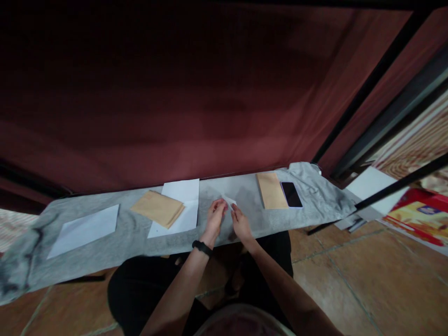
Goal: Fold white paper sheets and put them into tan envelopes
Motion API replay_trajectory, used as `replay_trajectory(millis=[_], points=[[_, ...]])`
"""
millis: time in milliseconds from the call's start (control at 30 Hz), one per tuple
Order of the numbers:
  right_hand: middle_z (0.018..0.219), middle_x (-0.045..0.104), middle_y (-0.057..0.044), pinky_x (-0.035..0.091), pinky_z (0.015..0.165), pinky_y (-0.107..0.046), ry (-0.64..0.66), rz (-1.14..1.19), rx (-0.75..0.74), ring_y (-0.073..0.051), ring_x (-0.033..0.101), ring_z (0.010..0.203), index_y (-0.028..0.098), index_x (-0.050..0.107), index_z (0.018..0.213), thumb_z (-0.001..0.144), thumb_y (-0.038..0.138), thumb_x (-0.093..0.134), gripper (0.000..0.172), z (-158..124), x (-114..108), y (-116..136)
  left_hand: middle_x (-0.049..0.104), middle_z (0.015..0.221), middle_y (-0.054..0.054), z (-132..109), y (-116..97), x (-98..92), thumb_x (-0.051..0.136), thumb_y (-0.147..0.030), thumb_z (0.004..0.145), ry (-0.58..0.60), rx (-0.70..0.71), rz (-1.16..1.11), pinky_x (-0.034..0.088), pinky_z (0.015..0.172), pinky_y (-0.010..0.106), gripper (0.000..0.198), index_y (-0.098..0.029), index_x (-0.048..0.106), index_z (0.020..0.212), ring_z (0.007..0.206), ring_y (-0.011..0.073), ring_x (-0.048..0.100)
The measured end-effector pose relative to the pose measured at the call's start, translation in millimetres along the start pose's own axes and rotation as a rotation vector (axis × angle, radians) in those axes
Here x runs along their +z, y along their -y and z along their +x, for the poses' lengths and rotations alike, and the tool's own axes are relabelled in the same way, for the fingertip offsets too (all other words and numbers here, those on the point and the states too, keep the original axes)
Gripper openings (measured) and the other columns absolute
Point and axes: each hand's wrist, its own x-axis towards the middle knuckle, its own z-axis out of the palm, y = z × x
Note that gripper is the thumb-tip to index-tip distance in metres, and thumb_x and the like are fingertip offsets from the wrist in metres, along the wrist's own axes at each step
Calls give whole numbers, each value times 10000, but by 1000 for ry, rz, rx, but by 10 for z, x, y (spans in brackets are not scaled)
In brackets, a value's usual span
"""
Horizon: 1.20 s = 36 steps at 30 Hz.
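A small piece of folded white paper [229, 201] is held between my two hands, above the middle of the cloth-covered bench. My left hand [216, 217], with a black band on its wrist, grips the paper's left side with bent fingers. On the paper's right edge my right hand [241, 222] is closed, thumb and fingers pinching it. Left of my hands, several brown envelopes [157, 207] lie in a stack on white sheets [191, 215]. To the right is another brown envelope [272, 191], with a dark-screened phone [291, 194] beside it.
The long narrow bench wears a grey cloth [133, 242]. Another white sheet [86, 231] lies at its left. A dark red panel [210, 116] rises right behind. Black metal bars [371, 84] and a red and yellow box [420, 217] stand on the right, above tiled floor [350, 280].
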Motion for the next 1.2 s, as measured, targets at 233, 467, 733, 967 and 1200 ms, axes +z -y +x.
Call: replay_trajectory(millis=[233, 467, 733, 967, 1200], points=[[977, 777, -132, 611, 731, -356, -102, 242, 96, -239, 748, 860, 127, 643, 1193, 1036, 521, 292, 550, 195, 72, 21, 750, 1018, 84, -147, 165, 9, 627, -239, 912, 2, -214, -14, 583, 740, 312, 527, -165, 488, 1415, 906, 200, 729], [885, 740, -82, 598, 707, -349, -150, 174, 126, -219, 728, 796, 198, 629, 1219, 998, 439, 357, 425, 7, -33, -256, 730, 812, 11, -73, 401, 11, 609, -81, 787, 41, -169, 82, 598, 706, 332, 786, -98, 347, 1529, 735, 195, 717], [1533, 496, -166, 348, 1187, -507, -143, -227, 12, -269, 413, 1451, 146, 522, 1447, 969, 313, 374, 527, -22, -260, -362, 748, 1093, 92, 61, 483, -98, 606, 5, 699, 68, -6, 328, 556, 985, 428, 666, -137, 583, 1349, 1032, 246, 703], [1573, 471, -99, 287, 1223, -474, 280, -814, -340, -244, 415, 1471, 185, 501, 1496, 1067, 327, 354, 475, -138, 12, -232, 671, 1256, 143, -11, 491, -69, 556, 24, 748, 81, 88, 542, 465, 1126, 420, 514, -116, 666, 1230, 1184, 261, 647], [1619, 385, -113, 258, 1231, -481, 279, -892, -342, -251, 358, 1505, 176, 408, 1555, 1060, 280, 341, 511, -136, -9, -292, 456, 1551, 178, -218, 455, -10, 460, -73, 889, 86, 191, 679, 318, 1231, 443, 488, -92, 588, 1360, 1475, 297, 386]])
